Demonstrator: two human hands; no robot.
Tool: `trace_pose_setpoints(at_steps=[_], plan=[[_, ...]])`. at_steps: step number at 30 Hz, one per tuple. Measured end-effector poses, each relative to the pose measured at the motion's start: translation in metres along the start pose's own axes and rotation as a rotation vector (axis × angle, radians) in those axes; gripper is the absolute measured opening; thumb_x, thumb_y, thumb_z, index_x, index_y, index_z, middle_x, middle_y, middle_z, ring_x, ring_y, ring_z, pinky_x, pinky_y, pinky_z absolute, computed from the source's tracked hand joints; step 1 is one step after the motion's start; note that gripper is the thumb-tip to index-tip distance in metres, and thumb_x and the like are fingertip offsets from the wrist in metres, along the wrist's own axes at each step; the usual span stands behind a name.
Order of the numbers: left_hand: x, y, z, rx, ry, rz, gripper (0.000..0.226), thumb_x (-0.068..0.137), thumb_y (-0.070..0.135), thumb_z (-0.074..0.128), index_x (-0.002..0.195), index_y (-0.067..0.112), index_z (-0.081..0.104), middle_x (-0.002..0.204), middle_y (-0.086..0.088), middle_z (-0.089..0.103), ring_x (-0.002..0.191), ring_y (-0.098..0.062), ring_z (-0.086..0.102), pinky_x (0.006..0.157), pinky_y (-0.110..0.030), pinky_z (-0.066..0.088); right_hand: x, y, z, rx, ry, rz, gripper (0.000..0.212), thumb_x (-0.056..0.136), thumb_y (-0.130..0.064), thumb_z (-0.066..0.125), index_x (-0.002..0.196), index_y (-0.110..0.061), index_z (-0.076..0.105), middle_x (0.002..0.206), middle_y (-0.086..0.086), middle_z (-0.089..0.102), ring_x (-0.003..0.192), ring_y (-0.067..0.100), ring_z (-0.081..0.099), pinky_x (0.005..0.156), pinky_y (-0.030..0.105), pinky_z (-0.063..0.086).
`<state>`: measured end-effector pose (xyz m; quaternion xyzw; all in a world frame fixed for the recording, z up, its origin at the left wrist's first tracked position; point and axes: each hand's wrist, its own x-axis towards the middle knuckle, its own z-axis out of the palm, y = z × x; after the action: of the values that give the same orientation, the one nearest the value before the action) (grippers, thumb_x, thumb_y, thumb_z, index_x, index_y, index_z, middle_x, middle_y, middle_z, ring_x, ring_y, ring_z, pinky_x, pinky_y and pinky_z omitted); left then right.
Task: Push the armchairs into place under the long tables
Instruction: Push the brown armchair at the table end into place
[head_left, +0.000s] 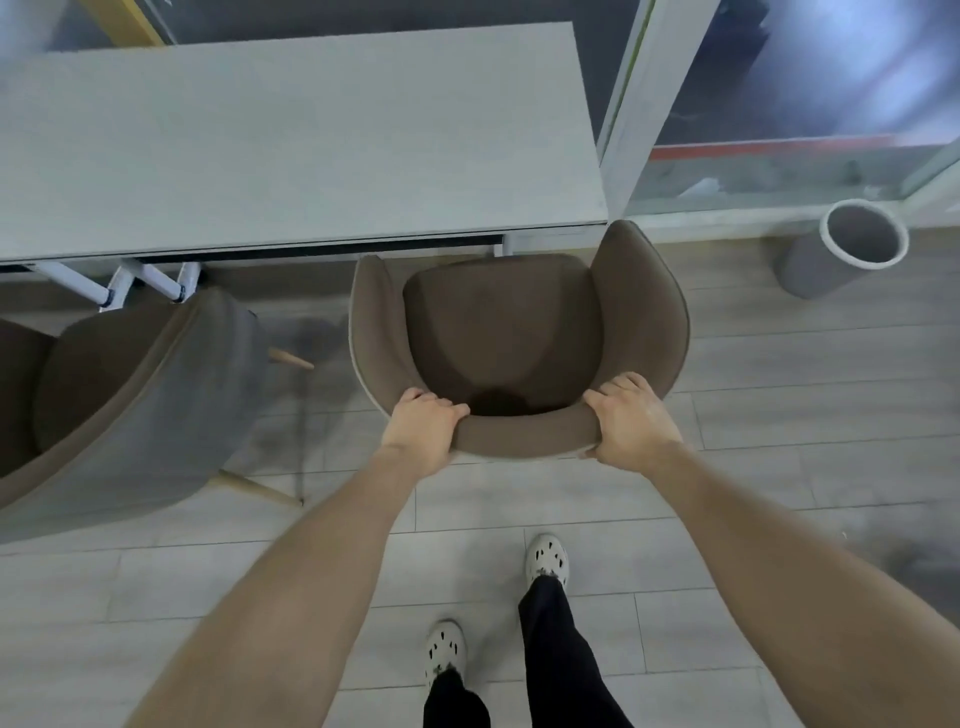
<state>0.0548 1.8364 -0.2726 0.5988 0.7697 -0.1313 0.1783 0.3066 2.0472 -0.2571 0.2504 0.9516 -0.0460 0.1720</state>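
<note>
Both grips, left hand and right hand, clasp the backrest of the brown fabric tub armchair mid-frame, its arms just meeting the pale grey tabletop; a straight forward shove seems next.

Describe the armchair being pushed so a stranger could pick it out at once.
Start at the long pale grey table and go to its right end. The brown upholstered tub armchair stands there, seat facing the table edge. Unlike the grey-backed armchair to its left, the left hand and right hand grip its curved backrest.
</note>
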Motion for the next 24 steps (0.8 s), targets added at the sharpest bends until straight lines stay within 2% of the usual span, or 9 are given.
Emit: trace_pose_setpoints(at_steps=[2,8,15,24], plan=[[-0.022,0.002,0.011,0.014,-0.004,0.016,0.051,0.083,0.051,0.076,0.130,0.039,0.063,0.117,0.008,0.075,0.114,-0.023,0.067,0.112,-0.044,0.041,-0.019,-0.017,0.009,-0.001,-0.005,0.006,0.073,0.056,-0.075,0.083,0.107,-0.025,0.070,0.101,-0.001,0.071,0.108,0.027,0.063,0.116,0.043,0.039],[-0.103,0.004,0.045,0.040,0.015,0.077,0.056,0.082,0.053,0.078,0.133,0.037,0.063,0.120,0.007,0.075,0.115,-0.024,0.067,0.107,-0.044,0.044,-0.081,-0.075,0.042,-0.001,-0.017,0.030,0.078,0.051,-0.077,0.086,0.107,-0.025,0.070,0.100,-0.003,0.067,0.108,0.026,0.064,0.119,0.045,0.036],[-0.199,-0.011,0.080,0.019,0.019,0.068,0.056,0.082,0.034,0.074,0.137,0.031,0.064,0.121,0.005,0.074,0.117,-0.025,0.060,0.109,-0.042,0.044,-0.130,-0.151,0.068,0.035,-0.025,0.006,0.082,0.059,-0.080,0.078,0.122,-0.027,0.070,0.110,-0.004,0.065,0.117,0.028,0.059,0.123,0.050,0.030],[-0.269,-0.061,0.120,-0.045,0.063,0.005,0.057,0.062,0.018,0.083,0.117,0.027,0.075,0.098,0.003,0.077,0.101,-0.028,0.066,0.097,-0.043,0.053,-0.131,-0.237,0.070,0.026,-0.025,-0.065,0.083,0.060,-0.080,0.080,0.124,-0.029,0.070,0.115,-0.005,0.067,0.120,0.027,0.058,0.122,0.048,0.027]])
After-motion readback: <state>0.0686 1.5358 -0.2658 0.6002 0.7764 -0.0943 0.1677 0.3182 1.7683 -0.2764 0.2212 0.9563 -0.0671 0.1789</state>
